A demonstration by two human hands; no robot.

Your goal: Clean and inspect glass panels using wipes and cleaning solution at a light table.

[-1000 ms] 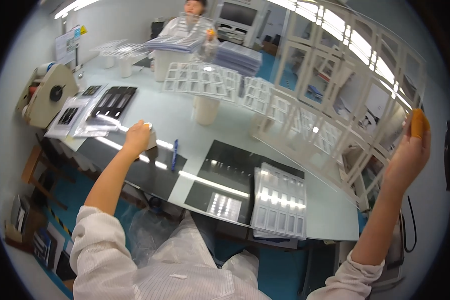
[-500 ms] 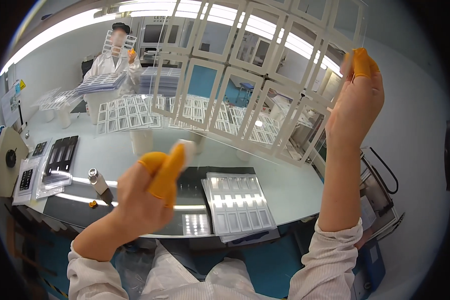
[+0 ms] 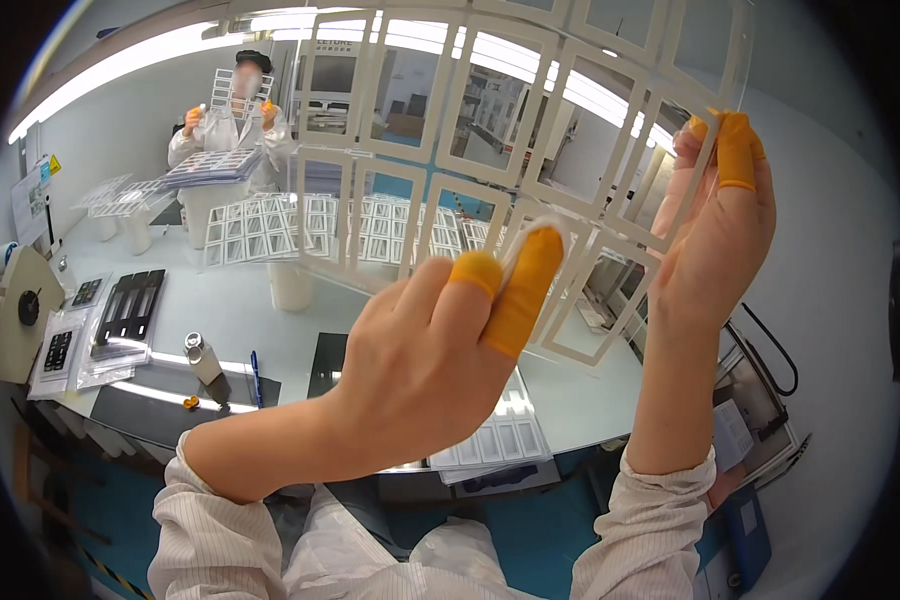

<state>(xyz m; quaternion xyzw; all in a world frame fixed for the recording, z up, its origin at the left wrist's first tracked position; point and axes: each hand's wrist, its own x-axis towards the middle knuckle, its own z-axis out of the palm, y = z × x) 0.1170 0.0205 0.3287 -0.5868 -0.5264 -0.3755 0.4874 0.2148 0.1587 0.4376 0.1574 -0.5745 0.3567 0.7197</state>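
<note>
My right hand (image 3: 715, 225), with orange finger cots, grips the right edge of a large clear sheet (image 3: 530, 188) printed with rows of white rectangular frames. The sheet is held up, tilted, in front of me. My left hand (image 3: 420, 345), also in orange finger cots, pinches a small white wipe (image 3: 548, 224) at its fingertips. The wipe is over the sheet's lower middle; whether it presses on the surface I cannot tell. Beneath my left hand, a stack of similar framed sheets (image 3: 505, 440) on the table is partly covered.
A metal-topped bottle (image 3: 202, 360), a blue pen (image 3: 256, 378) and a loose orange finger cot (image 3: 191, 402) lie to the left, near black panels (image 3: 130, 305). White cups (image 3: 290, 287) prop up more framed sheets (image 3: 255, 228). Across the table a co-worker (image 3: 232, 130) holds up a sheet.
My left hand has moved right and up with the wipe to the held sheet. The sheet has shifted slightly. The blue pen has come into sight. The co-worker's other hand now shows.
</note>
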